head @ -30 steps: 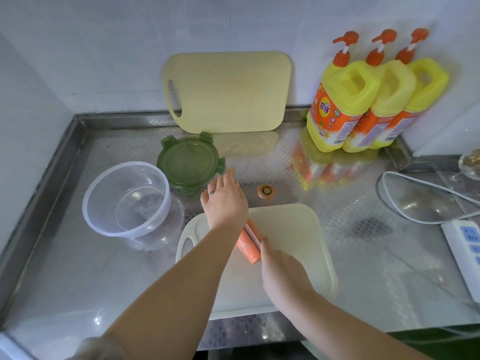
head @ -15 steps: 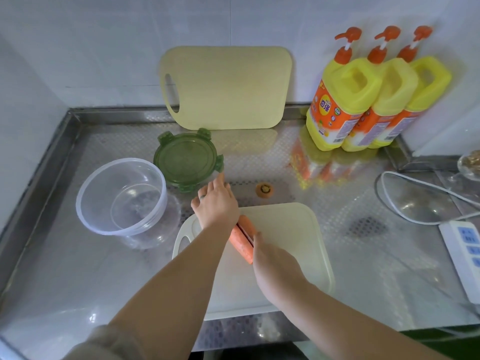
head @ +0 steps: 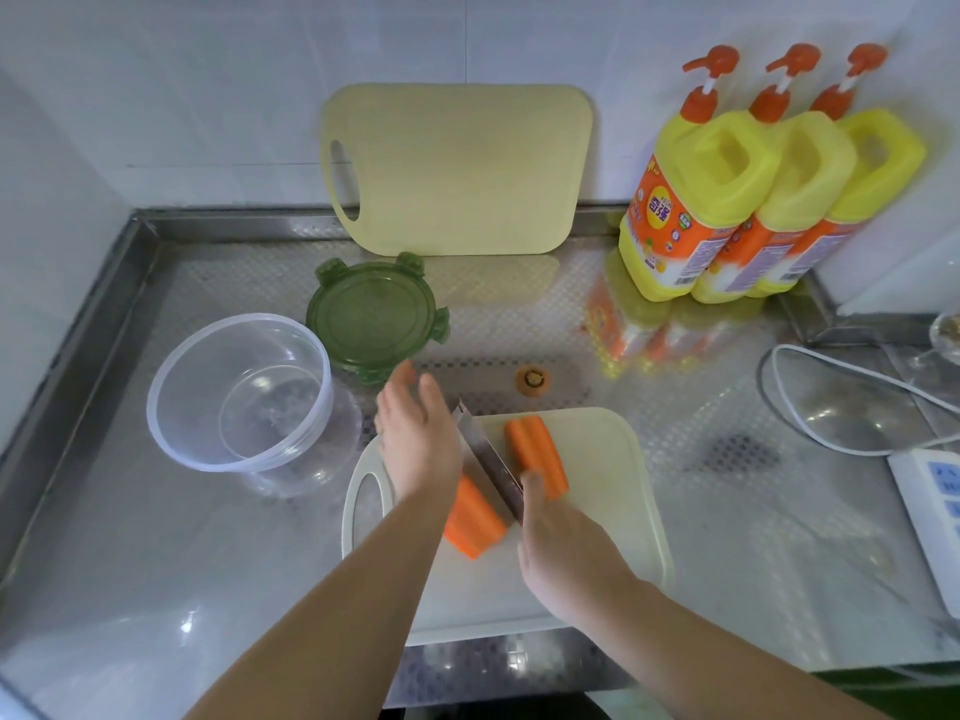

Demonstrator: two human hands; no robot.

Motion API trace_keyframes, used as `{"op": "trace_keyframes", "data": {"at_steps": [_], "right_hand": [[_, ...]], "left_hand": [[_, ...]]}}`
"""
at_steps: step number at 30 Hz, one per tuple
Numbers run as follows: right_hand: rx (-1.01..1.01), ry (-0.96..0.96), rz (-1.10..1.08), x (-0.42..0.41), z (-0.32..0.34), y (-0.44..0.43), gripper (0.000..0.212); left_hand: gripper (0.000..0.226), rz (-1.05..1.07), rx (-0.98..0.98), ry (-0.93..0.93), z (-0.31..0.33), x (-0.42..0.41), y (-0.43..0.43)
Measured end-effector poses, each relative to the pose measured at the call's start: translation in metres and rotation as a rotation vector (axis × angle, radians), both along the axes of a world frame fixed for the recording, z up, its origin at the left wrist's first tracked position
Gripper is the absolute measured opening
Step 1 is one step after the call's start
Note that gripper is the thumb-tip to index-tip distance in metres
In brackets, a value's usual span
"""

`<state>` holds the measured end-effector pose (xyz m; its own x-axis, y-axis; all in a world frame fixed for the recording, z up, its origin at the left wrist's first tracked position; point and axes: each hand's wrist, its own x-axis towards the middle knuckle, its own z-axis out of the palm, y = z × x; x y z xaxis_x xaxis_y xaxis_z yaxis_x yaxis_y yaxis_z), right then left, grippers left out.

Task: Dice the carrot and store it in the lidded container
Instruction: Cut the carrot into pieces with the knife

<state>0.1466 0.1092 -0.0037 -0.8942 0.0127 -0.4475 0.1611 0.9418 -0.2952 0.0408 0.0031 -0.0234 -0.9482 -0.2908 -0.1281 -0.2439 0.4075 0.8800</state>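
Two long carrot pieces lie on the white cutting board (head: 597,511): one carrot piece (head: 537,454) right of the blade, the other carrot piece (head: 472,517) left of it. A knife (head: 488,459) stands on edge between them, its handle gripped by my right hand (head: 566,553). My left hand (head: 415,433) rests with straight fingers against the blade's left side, partly covering the left piece. The clear container (head: 239,392) stands empty to the left. Its green lid (head: 374,317) lies beside it.
A cut carrot end (head: 532,380) lies on the steel counter behind the board. A second yellow board (head: 457,168) leans on the tiled wall. Three yellow pump bottles (head: 753,200) stand back right. A white cable (head: 841,407) and power strip (head: 930,511) lie at right.
The carrot has split lengthwise into two pieces that now lie apart. My left hand has lifted off the carrot and opened flat beside the blade, which is now plainly visible.
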Motion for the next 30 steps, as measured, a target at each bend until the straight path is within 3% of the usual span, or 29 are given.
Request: {"op": "trace_keyframes", "data": {"at_steps": [4, 9, 15, 19, 23, 27, 30], "right_hand": [[0.006, -0.045, 0.027, -0.001, -0.005, -0.002, 0.053], [-0.082, -0.02, -0.008, -0.001, 0.005, -0.001, 0.037], [-0.08, 0.0, -0.009, -0.001, 0.001, 0.002, 0.033], [-0.062, 0.031, 0.012, 0.001, -0.003, 0.0, 0.029], [-0.072, 0.028, -0.034, -0.001, -0.003, 0.005, 0.037], [-0.065, 0.025, -0.12, 0.004, -0.007, 0.017, 0.037], [-0.063, 0.05, -0.162, 0.01, -0.005, 0.026, 0.035]], "left_hand": [[0.044, 0.112, 0.176, -0.278, -0.005, 0.042, -0.011], [0.043, -0.029, 0.115, -0.245, -0.005, 0.063, -0.017], [0.056, -0.287, 0.001, -0.402, -0.004, 0.066, -0.03], [0.065, -0.318, -0.053, -0.417, -0.006, 0.064, -0.028], [0.073, -0.277, 0.031, -0.437, -0.005, 0.057, -0.027], [0.063, -0.289, -0.092, -0.304, 0.007, 0.05, -0.04], [0.041, -0.438, -0.395, 0.047, 0.01, 0.05, -0.044]]}}
